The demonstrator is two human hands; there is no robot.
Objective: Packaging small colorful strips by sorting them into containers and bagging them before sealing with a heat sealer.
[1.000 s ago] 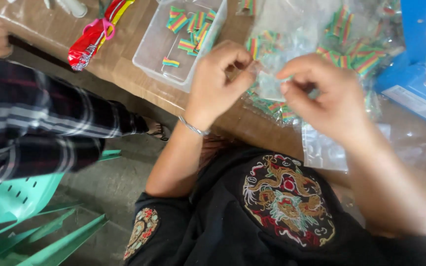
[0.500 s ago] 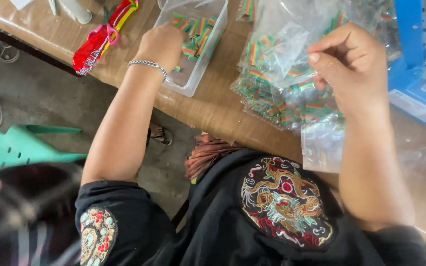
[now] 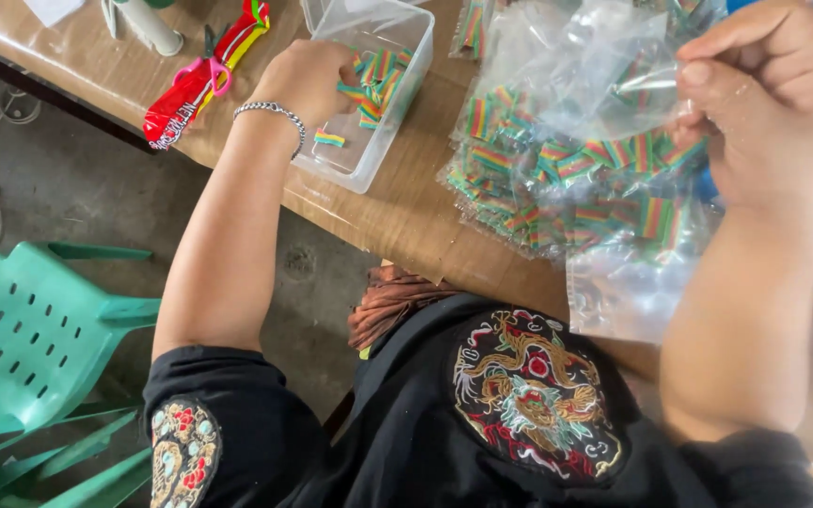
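Note:
My left hand (image 3: 308, 80), with a silver bracelet on its wrist, reaches into a clear plastic tub (image 3: 406, 75) and its fingers close among rainbow-striped candy strips (image 3: 378, 80). My right hand (image 3: 778, 103) is raised at the upper right and pinches a small clear plastic bag (image 3: 613, 85) by its edge. Under that bag lies a heap of filled clear bags of striped strips (image 3: 557, 188) on the brown wooden table (image 3: 397, 221).
A red packet with pink-handled scissors (image 3: 199, 80) lies left of the tub. A white bottle (image 3: 148, 23) stands at the table's far left. Empty clear bags (image 3: 623, 292) hang over the near edge. A green plastic chair (image 3: 30, 339) stands on the concrete floor.
My left hand left the small bag and went into the tub. My right hand lifted the bag up and right. The person in the plaid sleeve at the left is gone from view.

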